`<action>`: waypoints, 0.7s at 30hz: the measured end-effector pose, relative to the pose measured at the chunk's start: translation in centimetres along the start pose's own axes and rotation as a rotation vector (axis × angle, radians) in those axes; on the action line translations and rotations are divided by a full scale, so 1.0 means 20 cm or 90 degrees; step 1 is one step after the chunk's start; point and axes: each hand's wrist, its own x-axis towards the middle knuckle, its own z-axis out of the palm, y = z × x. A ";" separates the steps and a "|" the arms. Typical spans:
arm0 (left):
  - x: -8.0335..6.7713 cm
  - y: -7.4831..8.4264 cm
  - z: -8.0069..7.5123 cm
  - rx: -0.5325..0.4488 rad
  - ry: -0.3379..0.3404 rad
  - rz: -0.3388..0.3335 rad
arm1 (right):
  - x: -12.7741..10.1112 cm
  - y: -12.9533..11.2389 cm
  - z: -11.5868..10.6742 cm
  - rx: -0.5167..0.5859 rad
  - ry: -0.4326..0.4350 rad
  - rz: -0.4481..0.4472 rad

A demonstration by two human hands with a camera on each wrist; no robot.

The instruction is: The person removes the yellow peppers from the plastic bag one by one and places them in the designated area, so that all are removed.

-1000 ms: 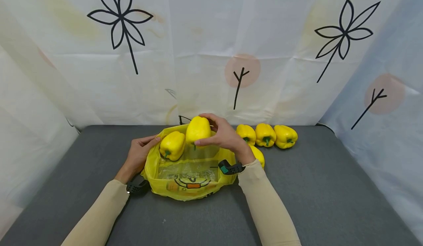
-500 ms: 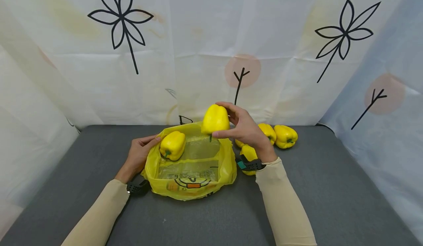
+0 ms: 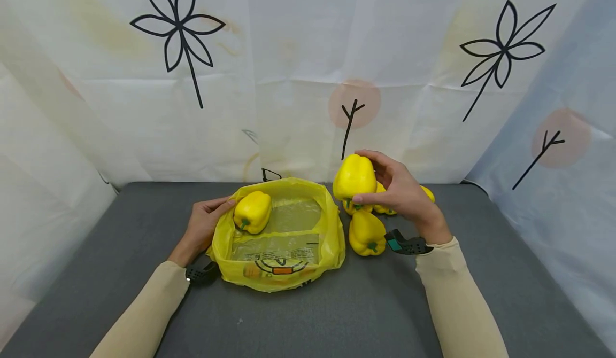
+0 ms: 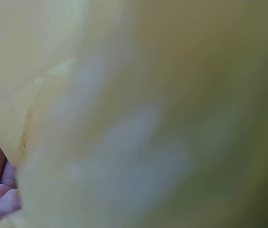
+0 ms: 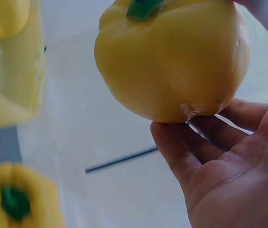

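A yellow bell pepper is held up in my right hand, thumb low near its stem and fingers behind it. The right wrist view shows that bell pepper close up, green stem at the top of the picture. My left hand pinches the left rim of a yellow plastic bag, which stands wide open. Inside the bag, at its left, lies another yellow bell pepper. In the left wrist view the bag fills nearly everything, blurred, with part of the left hand at the lower left.
Right of the bag a yellow bell pepper lies on the grey table. Behind it a row of bell peppers is partly hidden by the right hand; one peeks out at the right. A patterned white curtain hangs behind the table.
My right hand has carried its bell pepper rightward, from over the bag to above the peppers beside it. The left hand, the bag and the pepper inside have stayed put.
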 end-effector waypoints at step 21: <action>0.00 0.00 0.00 0.024 0.015 0.000 | -0.31 0.30 -0.28 -0.007 -0.049 0.045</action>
